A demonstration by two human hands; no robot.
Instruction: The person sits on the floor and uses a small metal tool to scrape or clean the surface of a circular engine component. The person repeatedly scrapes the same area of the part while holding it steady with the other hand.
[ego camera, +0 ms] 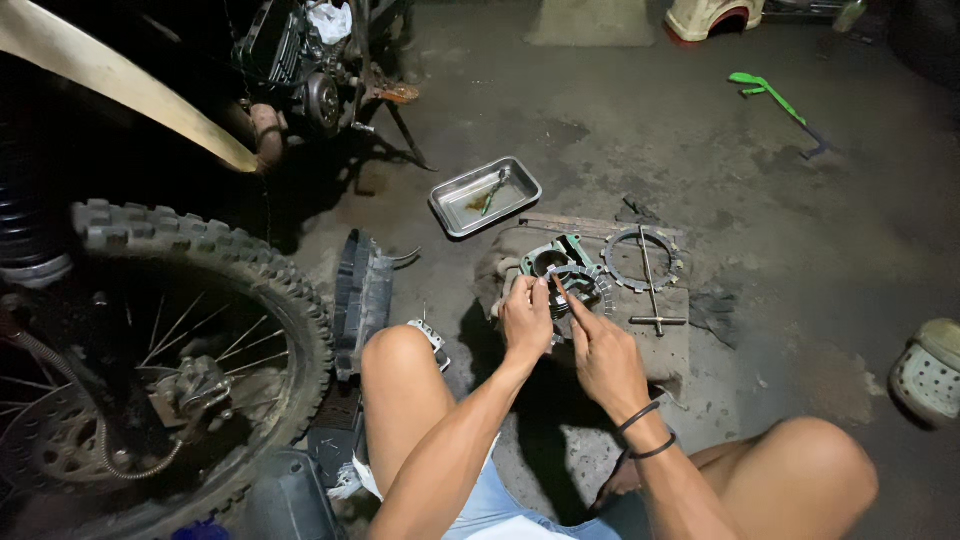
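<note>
I see both hands down on the floor, busy with a round metal part. My left hand (526, 318) is curled tight on the near edge of the toothed ring (580, 283) and keeps it steady. My right hand (603, 355) pinches something small on top of the ring, but it is too tiny for me to tell what. The ring sits on a green hub (556, 256) on a flat board (665, 345), right in front of my knees. Just beside it lie a second ring (642, 258) and a T-shaped tool (652, 295). A metal tray (485, 195) is farther off, and the bike wheel (170, 360) is at my left.

I think I am fitting the ring onto the hub. The next move needs slow, even fingers so the teeth line up and nothing slips
</note>
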